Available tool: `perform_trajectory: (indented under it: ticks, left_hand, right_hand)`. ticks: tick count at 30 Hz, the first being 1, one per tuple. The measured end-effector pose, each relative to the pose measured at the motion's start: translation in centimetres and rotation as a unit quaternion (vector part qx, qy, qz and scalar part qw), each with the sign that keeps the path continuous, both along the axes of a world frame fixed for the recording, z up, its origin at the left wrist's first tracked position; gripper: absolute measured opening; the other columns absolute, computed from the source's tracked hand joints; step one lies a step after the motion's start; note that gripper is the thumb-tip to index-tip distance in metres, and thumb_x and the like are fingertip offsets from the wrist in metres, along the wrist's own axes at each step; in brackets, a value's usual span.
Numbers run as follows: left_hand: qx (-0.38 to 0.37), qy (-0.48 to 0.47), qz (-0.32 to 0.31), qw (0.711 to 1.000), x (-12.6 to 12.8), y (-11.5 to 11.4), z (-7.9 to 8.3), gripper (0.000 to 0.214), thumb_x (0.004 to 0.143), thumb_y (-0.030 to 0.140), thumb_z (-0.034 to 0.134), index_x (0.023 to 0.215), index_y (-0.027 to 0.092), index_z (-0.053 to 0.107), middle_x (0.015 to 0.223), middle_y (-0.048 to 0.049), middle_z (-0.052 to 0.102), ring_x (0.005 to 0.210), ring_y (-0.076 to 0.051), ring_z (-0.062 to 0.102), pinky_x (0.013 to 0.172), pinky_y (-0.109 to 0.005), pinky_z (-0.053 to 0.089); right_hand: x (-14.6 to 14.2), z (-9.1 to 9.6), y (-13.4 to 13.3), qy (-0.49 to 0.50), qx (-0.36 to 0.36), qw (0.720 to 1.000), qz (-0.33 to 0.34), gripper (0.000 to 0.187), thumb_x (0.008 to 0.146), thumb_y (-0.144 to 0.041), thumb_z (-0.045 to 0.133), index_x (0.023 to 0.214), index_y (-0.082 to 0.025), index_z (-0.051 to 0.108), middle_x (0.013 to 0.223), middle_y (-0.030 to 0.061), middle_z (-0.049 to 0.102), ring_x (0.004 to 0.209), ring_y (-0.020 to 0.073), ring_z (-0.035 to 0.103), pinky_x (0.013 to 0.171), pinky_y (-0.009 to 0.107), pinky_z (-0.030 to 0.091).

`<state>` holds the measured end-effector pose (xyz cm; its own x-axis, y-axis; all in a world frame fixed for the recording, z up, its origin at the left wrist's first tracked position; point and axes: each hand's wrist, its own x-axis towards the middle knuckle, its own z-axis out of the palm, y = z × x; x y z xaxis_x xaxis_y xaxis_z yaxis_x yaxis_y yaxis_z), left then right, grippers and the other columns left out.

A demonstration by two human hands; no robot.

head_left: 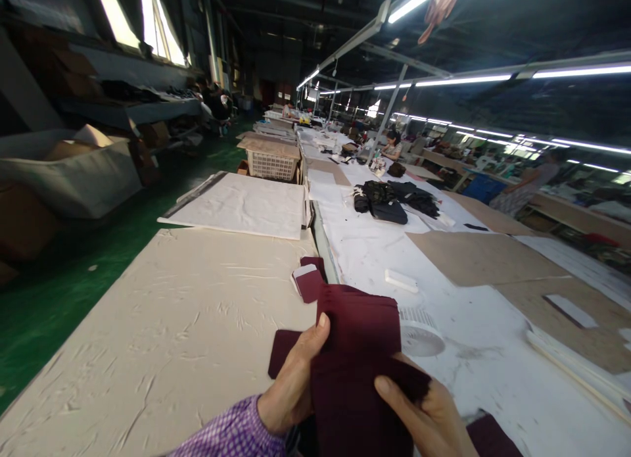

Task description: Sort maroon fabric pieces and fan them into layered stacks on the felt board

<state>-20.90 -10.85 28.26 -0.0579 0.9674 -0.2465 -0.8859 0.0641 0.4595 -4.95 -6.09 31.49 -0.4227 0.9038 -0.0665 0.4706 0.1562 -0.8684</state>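
Note:
My left hand [296, 371], in a purple checked sleeve, grips a stack of maroon fabric pieces [362, 319] by its left side, thumb on top. My right hand [424, 404] pinches a darker maroon fabric piece [352, 398] that hangs over the front of the stack, thumb pressed on its face. On the cream table covering just beyond lie a small maroon piece with a pale label-like patch [308, 281] and another maroon piece behind it. One more maroon piece [284, 352] lies left of my left hand. Part of a maroon piece [493, 436] shows at lower right.
A cream-covered table [197, 299] lies left, a white-papered table [355, 246] right. On the latter are a round white fan [421, 332], a white block [401, 280] and dark garments [394, 199]. A plastic crate [273, 164] stands ahead; a large bin [73, 174] is left.

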Motion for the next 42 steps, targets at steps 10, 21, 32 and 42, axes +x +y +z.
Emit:
perform_trajectory:
  ticks: [10,21,32,42]
  left_hand:
    - [0.056,-0.013,-0.005,0.998,0.0,0.2,-0.7,0.047,0.086,0.05,0.049,0.111,0.013,0.063,0.108,-0.0115,0.068,0.104,-0.024,0.061,0.098,-0.035,0.041]
    - [0.06,0.062,0.026,0.996,0.1,0.0,-1.0,0.026,0.074,0.021,0.071,0.099,0.016,0.068,0.097,-0.008,0.072,0.091,-0.022,0.066,0.087,-0.033,0.05]
    - [0.043,0.055,0.028,0.997,-0.2,0.1,-0.5,0.024,0.074,0.022,0.071,0.097,0.015,0.068,0.095,-0.0089,0.072,0.085,-0.021,0.067,0.079,-0.03,0.053]
    - [0.049,0.093,0.001,0.994,-1.5,0.0,-0.3,0.024,0.074,0.023,0.07,0.096,0.013,0.069,0.095,-0.0101,0.072,0.083,-0.02,0.067,0.08,-0.03,0.052]
  right_hand:
    - [-2.0,0.4,1.1,-0.021,0.064,0.995,-0.073,0.038,0.075,-0.053,0.057,0.087,-0.02,0.07,0.085,0.0052,0.072,0.084,0.0275,0.066,0.075,0.035,0.052]
    - [-2.0,0.0,1.9,-0.042,0.109,0.992,-0.044,0.041,0.079,-0.05,0.054,0.103,-0.018,0.063,0.099,0.0077,0.069,0.094,0.0267,0.064,0.083,0.038,0.052]
    - [-2.1,0.0,1.9,-0.049,0.148,0.987,-0.043,0.045,0.081,-0.05,0.049,0.108,-0.016,0.06,0.1,0.0105,0.069,0.094,0.0268,0.065,0.078,0.037,0.054]
    - [-1.5,0.3,2.5,-0.001,0.254,0.966,-0.044,0.041,0.077,-0.04,0.062,0.113,-0.023,0.055,0.101,0.0051,0.059,0.086,0.0196,0.057,0.075,0.033,0.048]
